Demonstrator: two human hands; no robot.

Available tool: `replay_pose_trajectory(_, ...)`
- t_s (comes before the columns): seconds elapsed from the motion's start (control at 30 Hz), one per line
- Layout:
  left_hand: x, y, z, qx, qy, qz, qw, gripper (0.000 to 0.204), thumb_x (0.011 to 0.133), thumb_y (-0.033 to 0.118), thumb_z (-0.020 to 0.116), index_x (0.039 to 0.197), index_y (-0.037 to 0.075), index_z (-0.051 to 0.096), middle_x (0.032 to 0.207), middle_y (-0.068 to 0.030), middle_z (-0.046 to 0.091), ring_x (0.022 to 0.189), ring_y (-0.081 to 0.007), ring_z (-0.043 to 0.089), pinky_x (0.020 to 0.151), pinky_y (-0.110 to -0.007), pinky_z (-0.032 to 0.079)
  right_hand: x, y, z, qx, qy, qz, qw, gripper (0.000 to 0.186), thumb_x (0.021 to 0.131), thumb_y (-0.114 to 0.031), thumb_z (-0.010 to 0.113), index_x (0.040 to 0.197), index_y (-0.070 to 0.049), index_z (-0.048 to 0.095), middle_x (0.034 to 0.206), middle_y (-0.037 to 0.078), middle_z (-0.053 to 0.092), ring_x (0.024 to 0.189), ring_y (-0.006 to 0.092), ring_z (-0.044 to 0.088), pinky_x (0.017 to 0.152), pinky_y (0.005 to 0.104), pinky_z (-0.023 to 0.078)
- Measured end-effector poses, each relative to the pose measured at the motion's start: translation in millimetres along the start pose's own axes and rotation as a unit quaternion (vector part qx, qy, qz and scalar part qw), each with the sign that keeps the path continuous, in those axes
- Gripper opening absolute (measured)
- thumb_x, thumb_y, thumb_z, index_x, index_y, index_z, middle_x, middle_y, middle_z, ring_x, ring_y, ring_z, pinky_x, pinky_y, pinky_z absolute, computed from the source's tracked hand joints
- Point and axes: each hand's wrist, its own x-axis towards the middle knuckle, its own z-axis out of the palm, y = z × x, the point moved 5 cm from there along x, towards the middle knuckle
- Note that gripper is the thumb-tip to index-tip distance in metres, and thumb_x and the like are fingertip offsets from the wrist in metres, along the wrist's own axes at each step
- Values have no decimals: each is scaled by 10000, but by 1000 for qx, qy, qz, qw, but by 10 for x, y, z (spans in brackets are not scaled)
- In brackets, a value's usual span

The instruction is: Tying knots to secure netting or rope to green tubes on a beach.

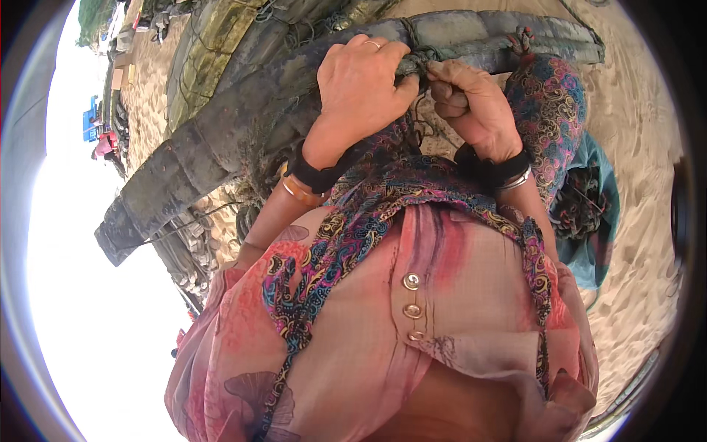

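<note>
A long, dark, segmented float-like bundle (199, 151) lies across in front of my knees, with cords tied around it. My left hand (361, 88), with a ring on one finger, is closed over its near edge, thumb and fingers pressed on a dark greenish rope (409, 68). Close to its right, my right hand (475, 107) pinches the same rope between thumb and forefinger, the other fingers curled in. The rope's knotted part lies between the two hands. What lies beneath my left palm is hidden.
To the right of my patterned knee (549, 96) stands a teal bag (600, 221) holding dark tangled cords. More weathered bundles (213, 51) lie at the upper left on the sand (641, 125). A blue crate-like object (90, 121) shows at the far left.
</note>
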Motion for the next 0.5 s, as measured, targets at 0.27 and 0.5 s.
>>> replay_pose_trajectory(0.27,-32,-116,-1,-48,-12,-12,999,295,678,185,721,955,103,655,800,-77,643,764,-294,603,680,-392,472,-265,-389,427,-572,51,-427,699,171,750,-59,708,917,-59,667,784,35,605,649,146,590,579,253,482)
replay_pose_trajectory(0.5,-47,-104,-44,-57,-46,42,996,355,705,150,709,1050,119,631,823,-85,635,766,-295,597,677,-389,474,-205,-360,427,-601,30,-526,601,161,725,33,662,871,-37,665,905,86,618,714,220,624,619,273,504)
